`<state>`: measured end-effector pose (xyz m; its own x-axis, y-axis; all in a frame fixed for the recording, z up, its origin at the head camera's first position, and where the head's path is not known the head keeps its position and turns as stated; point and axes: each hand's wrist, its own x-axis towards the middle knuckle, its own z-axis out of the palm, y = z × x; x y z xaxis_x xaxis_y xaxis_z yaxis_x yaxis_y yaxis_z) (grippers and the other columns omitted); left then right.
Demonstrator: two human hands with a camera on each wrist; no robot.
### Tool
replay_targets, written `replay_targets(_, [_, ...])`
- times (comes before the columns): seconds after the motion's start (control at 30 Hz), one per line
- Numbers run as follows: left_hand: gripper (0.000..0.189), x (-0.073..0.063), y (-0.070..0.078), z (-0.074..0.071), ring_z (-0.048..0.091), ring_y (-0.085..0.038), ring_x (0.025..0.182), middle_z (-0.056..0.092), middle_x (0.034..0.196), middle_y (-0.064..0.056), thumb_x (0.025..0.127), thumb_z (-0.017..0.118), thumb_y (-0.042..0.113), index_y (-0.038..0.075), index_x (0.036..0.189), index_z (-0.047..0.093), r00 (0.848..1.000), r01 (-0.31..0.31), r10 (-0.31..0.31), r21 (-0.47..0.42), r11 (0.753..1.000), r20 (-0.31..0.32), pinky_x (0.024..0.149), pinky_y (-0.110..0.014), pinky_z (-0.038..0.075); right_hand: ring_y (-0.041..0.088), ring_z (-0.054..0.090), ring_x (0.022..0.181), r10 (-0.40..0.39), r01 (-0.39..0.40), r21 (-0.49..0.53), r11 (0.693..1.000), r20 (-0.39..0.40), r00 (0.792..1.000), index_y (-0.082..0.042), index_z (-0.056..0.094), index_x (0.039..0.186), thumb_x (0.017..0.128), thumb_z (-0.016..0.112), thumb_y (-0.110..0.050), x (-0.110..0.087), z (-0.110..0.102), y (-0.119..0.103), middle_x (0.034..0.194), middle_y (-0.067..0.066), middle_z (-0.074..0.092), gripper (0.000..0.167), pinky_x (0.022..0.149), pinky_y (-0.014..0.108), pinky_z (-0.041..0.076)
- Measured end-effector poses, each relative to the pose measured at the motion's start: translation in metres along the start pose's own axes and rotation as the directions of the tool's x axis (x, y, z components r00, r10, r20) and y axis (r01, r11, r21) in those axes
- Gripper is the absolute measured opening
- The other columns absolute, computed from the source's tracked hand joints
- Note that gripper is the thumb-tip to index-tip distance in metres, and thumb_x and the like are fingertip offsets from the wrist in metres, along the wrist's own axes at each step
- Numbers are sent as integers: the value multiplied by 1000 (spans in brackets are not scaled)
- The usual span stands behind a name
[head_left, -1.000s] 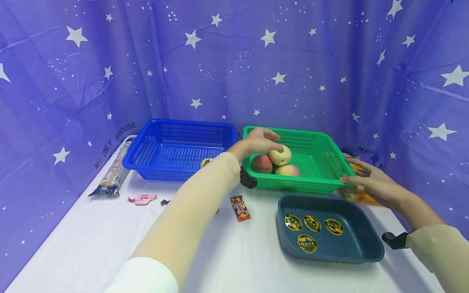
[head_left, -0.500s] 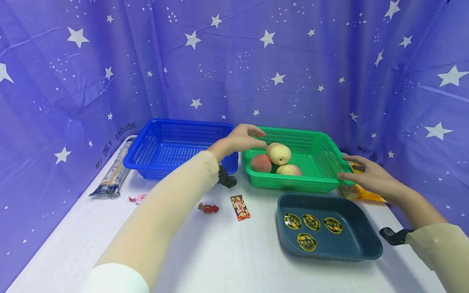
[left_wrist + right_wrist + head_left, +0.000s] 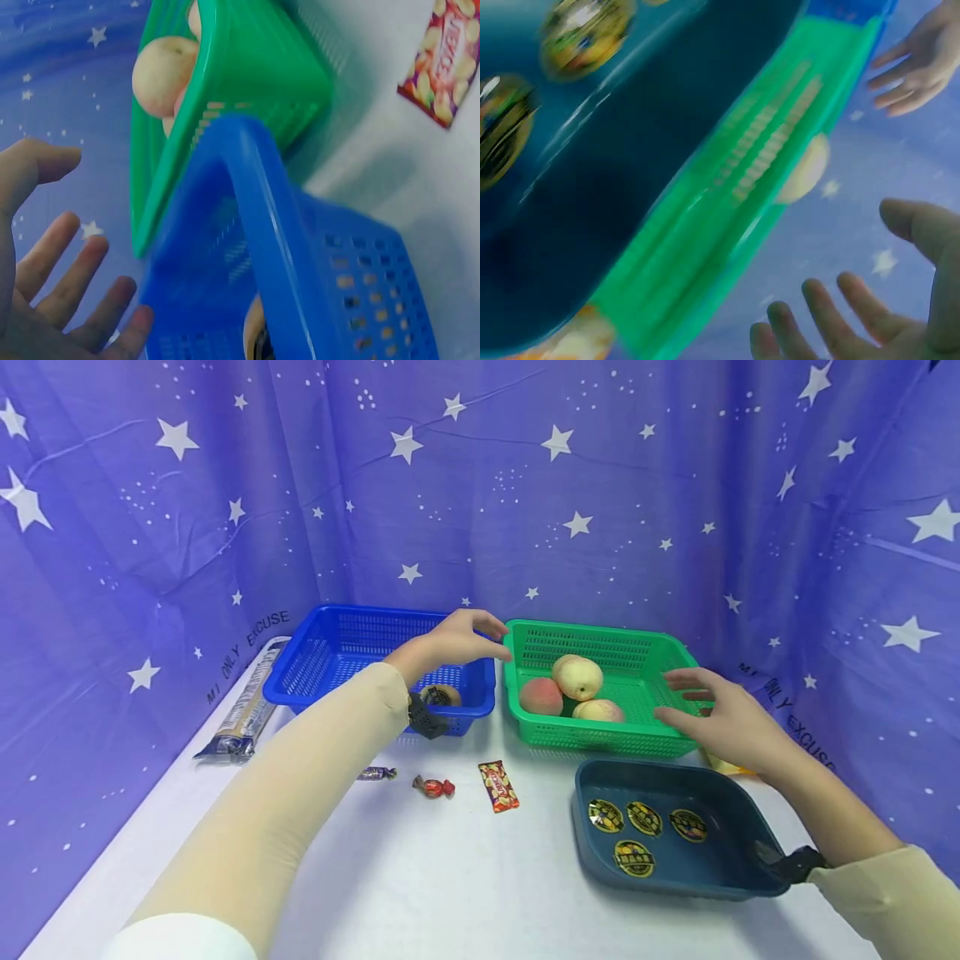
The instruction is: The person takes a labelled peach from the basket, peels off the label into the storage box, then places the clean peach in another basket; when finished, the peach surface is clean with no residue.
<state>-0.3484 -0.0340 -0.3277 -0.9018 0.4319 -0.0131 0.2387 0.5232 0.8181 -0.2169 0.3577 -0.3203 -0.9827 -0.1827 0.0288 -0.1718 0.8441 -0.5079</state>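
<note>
My left hand [image 3: 457,639] hovers over the right end of the blue basket [image 3: 288,681], fingers spread and holding nothing. In the left wrist view its fingers [image 3: 71,277] are apart from the basket rim. A round item with a dark label [image 3: 441,695] lies inside that basket. Over the right end of the green basket [image 3: 637,739] is my right hand [image 3: 708,714], its fingers loosely bent around empty space. Several peaches sit at the green basket's left end, among them a red one [image 3: 542,697], a pale yellow one [image 3: 580,678] and a pinkish one [image 3: 598,711].
A dark teal basin [image 3: 705,885] with several round gold-and-black stickers stands in front of the green basket. On the white table lie a red nut packet [image 3: 498,786], a red wrapped candy [image 3: 433,787] and a purple one [image 3: 377,773]. A long packet [image 3: 243,710] lies far left.
My left hand has moved left from the peaches to above the blue basket. The right hand has left the green basket's right rim and shifted inward over it.
</note>
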Motion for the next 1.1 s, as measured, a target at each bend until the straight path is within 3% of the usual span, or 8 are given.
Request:
replay_targets(0.23, [52, -6, -11, -18, 57, -29, 147, 67, 151, -5, 96, 84, 35, 17, 142, 70, 993, 84, -91, 95, 992, 75, 128, -52, 47, 45, 59, 141, -7, 11, 137, 991, -30, 1000, -16, 45, 167, 107, 71, -52, -3, 26, -58, 158, 20, 58, 74, 105, 63, 58])
replay_targets(0.33, [52, -11, -15, -24, 57, -31, 148, 67, 151, -4, 97, 83, 36, 16, 143, 70, 979, 122, -142, 139, 983, 146, 127, -55, 48, 39, 63, 137, 17, -15, 192, 981, -9, 1000, -22, 47, 165, 104, 73, -59, -5, 40, -83, 155, 14, 63, 76, 103, 57, 60])
replay_targets(0.43, [55, -16, -18, -29, 56, -33, 149, 66, 153, -4, 98, 82, 37, 16, 147, 67, 957, 162, -192, 149, 976, 216, 125, -58, 50, 34, 69, 130, 26, -33, 317, 948, 28, 999, -22, 49, 164, 104, 75, -56, -7, 58, -104, 152, 13, 64, 74, 103, 53, 63])
replay_targets(0.6, [64, -17, -25, -39, 50, -37, 156, 60, 161, -4, 99, 83, 39, 18, 155, 61, 909, 253, -286, 144, 957, 302, 123, -64, 50, 30, 75, 124, 38, -92, 555, 827, 108, 993, -21, 41, 169, 105, 77, -42, -4, 94, -133, 157, 17, 55, 76, 107, 45, 65])
replay_targets(0.73, [67, -13, -32, -46, 45, -41, 160, 52, 171, -4, 100, 82, 39, 22, 160, 58, 855, 308, -352, 172, 936, 382, 123, -67, 50, 39, 72, 134, 52, -147, 649, 746, 163, 985, -25, 30, 173, 106, 76, -40, -1, 124, -150, 169, 19, 45, 83, 119, 56, 57])
replay_targets(0.87, [67, -5, -41, -51, 39, -44, 164, 42, 178, -4, 103, 77, 38, 26, 165, 54, 796, 324, -379, 198, 925, 471, 129, -69, 41, 48, 68, 139, 101, -196, 690, 697, 177, 979, -34, 24, 174, 105, 76, -43, 2, 151, -163, 175, 19, 38, 87, 125, 66, 48])
replay_targets(0.97, [66, 3, -49, -53, 34, -45, 167, 37, 181, -3, 106, 73, 38, 28, 168, 51, 762, 311, -376, 212, 927, 526, 135, -71, 30, 50, 64, 142, 145, -210, 710, 672, 153, 978, -37, 24, 174, 104, 77, -45, 8, 171, -171, 178, 17, 36, 88, 123, 65, 51])
replay_targets(1.1, [69, 10, -58, -55, 27, -45, 170, 28, 185, -3, 105, 74, 35, 29, 169, 49, 733, 308, -370, 206, 929, 571, 137, -74, 16, 47, 58, 150, 185, -193, 700, 688, 88, 979, -36, 24, 174, 105, 75, -43, 16, 194, -181, 179, 18, 36, 87, 119, 65, 54])
